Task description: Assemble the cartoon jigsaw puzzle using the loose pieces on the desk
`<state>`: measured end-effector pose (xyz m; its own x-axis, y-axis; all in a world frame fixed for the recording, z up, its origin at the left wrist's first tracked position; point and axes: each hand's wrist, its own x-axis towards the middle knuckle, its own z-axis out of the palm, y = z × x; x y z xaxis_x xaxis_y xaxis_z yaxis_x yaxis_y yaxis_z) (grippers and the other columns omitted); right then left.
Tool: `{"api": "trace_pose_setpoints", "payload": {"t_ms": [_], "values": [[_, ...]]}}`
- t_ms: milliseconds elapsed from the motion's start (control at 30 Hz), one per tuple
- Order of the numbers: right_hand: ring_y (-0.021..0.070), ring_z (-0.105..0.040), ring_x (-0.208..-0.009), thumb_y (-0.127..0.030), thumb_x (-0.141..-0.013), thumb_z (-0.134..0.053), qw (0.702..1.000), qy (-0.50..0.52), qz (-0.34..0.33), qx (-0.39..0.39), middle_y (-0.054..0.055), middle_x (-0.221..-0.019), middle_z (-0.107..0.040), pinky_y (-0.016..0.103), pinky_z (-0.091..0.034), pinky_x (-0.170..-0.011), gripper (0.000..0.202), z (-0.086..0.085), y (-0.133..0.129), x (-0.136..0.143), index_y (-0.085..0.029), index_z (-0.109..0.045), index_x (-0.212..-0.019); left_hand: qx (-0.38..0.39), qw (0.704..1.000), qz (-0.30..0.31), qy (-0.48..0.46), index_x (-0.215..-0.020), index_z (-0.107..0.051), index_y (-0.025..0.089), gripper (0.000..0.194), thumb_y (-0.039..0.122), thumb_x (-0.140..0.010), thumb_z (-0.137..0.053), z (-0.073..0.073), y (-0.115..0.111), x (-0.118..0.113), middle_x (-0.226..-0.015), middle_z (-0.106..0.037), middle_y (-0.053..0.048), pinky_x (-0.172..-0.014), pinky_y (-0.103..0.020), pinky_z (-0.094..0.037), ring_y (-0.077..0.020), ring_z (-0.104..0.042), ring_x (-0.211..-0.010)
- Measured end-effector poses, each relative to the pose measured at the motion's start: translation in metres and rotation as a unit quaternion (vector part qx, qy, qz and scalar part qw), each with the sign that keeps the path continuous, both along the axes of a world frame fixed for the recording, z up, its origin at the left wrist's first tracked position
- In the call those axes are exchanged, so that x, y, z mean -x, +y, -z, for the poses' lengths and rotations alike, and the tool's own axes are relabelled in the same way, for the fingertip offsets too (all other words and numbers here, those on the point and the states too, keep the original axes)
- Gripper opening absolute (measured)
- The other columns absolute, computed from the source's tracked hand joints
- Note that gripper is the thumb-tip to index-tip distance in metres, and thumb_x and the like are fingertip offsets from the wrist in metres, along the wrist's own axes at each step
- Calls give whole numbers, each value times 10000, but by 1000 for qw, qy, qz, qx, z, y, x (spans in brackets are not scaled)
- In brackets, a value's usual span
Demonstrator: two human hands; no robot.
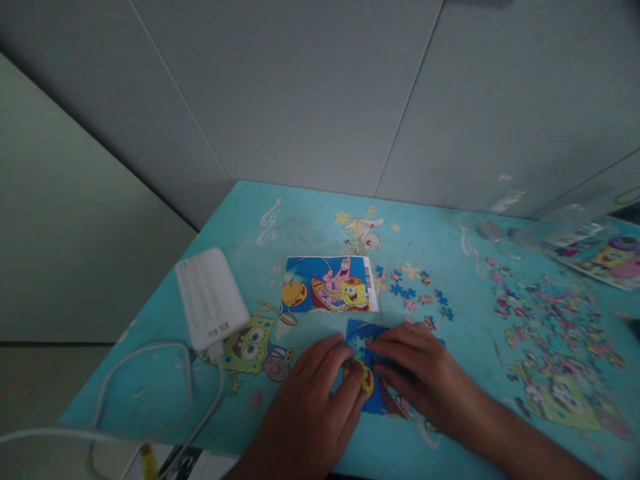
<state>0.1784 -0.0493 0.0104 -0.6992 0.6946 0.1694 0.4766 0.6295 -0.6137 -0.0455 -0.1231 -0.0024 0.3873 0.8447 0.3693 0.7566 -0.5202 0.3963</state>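
A partly assembled jigsaw (383,399) in blue, yellow and red lies on the turquoise table near its front edge. My left hand (325,387) rests on its left side, fingers bent over the yellow part. From the right, my right hand (417,360) reaches over the blue upper part, fingertips close together on the pieces. Whatever small piece the fingers may hold is hidden. Just behind is a printed picture card (327,285) with a pink and a yellow cartoon figure. Several loose blue and pink pieces (407,293) lie to the card's right.
A white power bank (212,298) with a white cable (187,380) lies at the left. Many more pieces (560,320) spread over the right side. Clear plastic packaging (565,230) and another picture sheet (607,260) are at the back right, before the grey wall (320,100).
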Motion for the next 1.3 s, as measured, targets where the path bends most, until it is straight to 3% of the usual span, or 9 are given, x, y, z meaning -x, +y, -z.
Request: {"api": "trace_pose_setpoints", "payload": {"t_ms": [333, 600, 867, 1300], "values": [[228, -630, -908, -256, -996, -609, 999, -32, 20, 4, 66, -1013, -692, 406, -509, -835, 252, -1, -1, 8, -270, -708, -1228, -41, 999, -3, 1, -1123, -675, 147, 193, 180, -982, -547, 2, 2, 0, -1175, -642, -131, -972, -452, -588, -293, -591, -1211], [225, -631, -963, -251, -971, -652, 998, -10, 46, 28, 72, -1050, -681, 381, -536, -866, 227, -3, -2, 8, -255, -718, -1188, -52, 999, -3, 12, -1112, -687, 157, 199, 192, -982, -541, 5, 2, 1, -1188, -649, -128, -967, -440, -591, -290, -596, -1213], [199, -635, -937, -205, -973, -651, 999, 12, 30, 37, 26, -1008, -708, 373, -492, -880, 138, -3, -3, 11, -240, -680, -1104, -83, 996, 0, 27, -1099, -699, 165, 203, 198, -981, -537, 9, 5, 4, -1169, -658, -124, -955, -396, -592, -273, -613, -1192], [199, -625, -906, -222, -1013, -581, 999, 31, 27, 29, 44, -985, -708, 375, -493, -838, 225, -2, -3, 10, -252, -710, -1195, -93, 995, -1, 39, -1111, -699, 177, 219, 205, -979, -526, 10, 3, 6, -1180, -664, -119, -947, -383, -594, -269, -624, -1193]]}}
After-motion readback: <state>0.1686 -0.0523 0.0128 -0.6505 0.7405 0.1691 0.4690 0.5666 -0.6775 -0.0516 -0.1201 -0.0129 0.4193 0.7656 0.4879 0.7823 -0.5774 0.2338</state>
